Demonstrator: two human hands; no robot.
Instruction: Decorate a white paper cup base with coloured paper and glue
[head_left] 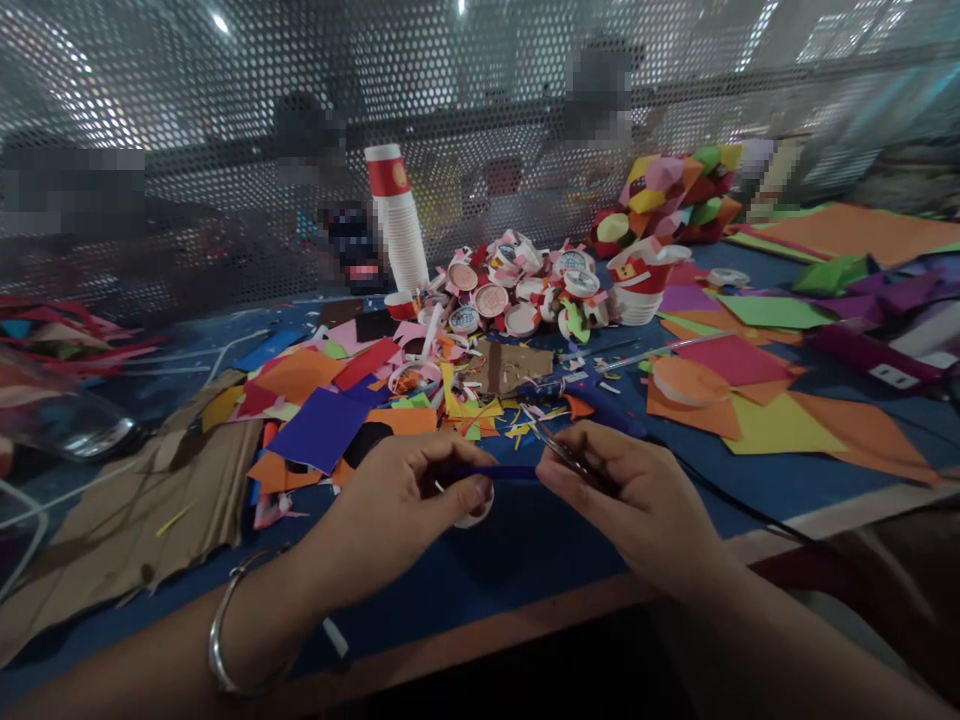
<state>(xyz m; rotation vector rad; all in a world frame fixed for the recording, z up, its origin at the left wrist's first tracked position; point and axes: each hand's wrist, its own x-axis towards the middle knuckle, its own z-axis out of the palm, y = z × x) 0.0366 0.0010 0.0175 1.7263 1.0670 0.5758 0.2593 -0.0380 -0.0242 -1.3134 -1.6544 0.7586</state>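
Observation:
My left hand [397, 500] is closed in a pinch on one end of a narrow dark blue paper strip [499, 472], with a small white round piece [476, 518] partly hidden under its thumb. My right hand [630, 495] is closed on the strip's other end and also grips a pair of scissors [559, 450], blades pointing up and left. Both hands hover just above the blue table [525, 545] near its front edge. A metal bangle [225, 630] circles my left wrist.
Coloured paper squares [322, 425] and scraps litter the table. A tall stack of paper cups [401, 225] stands behind a pile of cut cup bottoms [517, 285]. Cardboard [142, 500] lies at the left, large paper sheets [780, 425] at the right. A perforated metal screen [480, 90] closes off the back.

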